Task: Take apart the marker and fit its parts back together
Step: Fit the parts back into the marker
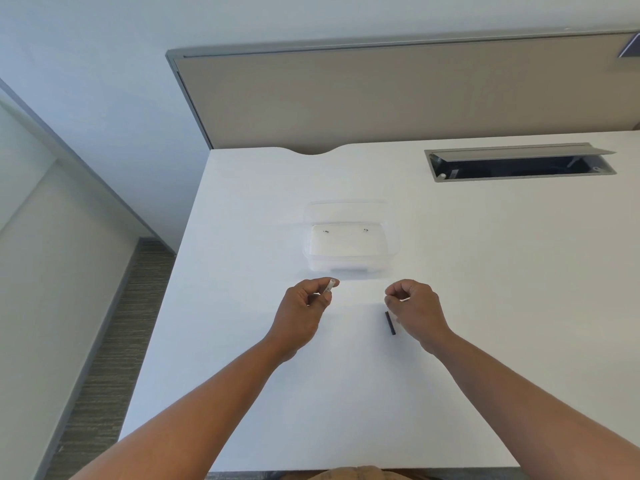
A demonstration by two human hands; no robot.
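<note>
My left hand (304, 306) grips a white marker barrel (330, 286); its open end sticks out past my fingers toward the box. My right hand (414, 306) is curled over the table with its fingertips pinched around a small pale piece (404, 300) that is mostly hidden. A short black marker part (390, 322) lies on the white table just under and left of my right hand, apart from the barrel.
A clear plastic box (349, 245) with its lid folded back stands just beyond my hands. A cable slot (519, 164) with a raised grey flap is set into the table at the back right. A beige partition (381, 98) runs along the far edge. The table's left edge drops to the floor.
</note>
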